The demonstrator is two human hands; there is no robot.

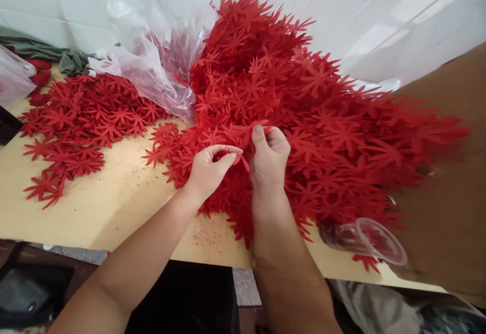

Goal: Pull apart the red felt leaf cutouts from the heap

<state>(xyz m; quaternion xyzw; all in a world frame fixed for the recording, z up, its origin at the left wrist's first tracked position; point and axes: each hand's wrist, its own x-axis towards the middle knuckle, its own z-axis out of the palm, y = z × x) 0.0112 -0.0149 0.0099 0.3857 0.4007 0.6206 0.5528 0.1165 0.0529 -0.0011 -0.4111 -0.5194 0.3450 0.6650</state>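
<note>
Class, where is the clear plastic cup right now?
In the head view, the clear plastic cup lies on its side at lower right, beside the red pile and brown cardboard.

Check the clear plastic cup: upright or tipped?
Tipped: the clear plastic cup lies on its side, its body stretching sideways and its mouth towards the right.

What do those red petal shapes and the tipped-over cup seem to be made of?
Red petal shapes: perhaps fabric or foam, matte; thin, cut-out lobes with little shine. Tipped-over cup: probably clear, glossy plastic, since red shows through its wall.
</note>
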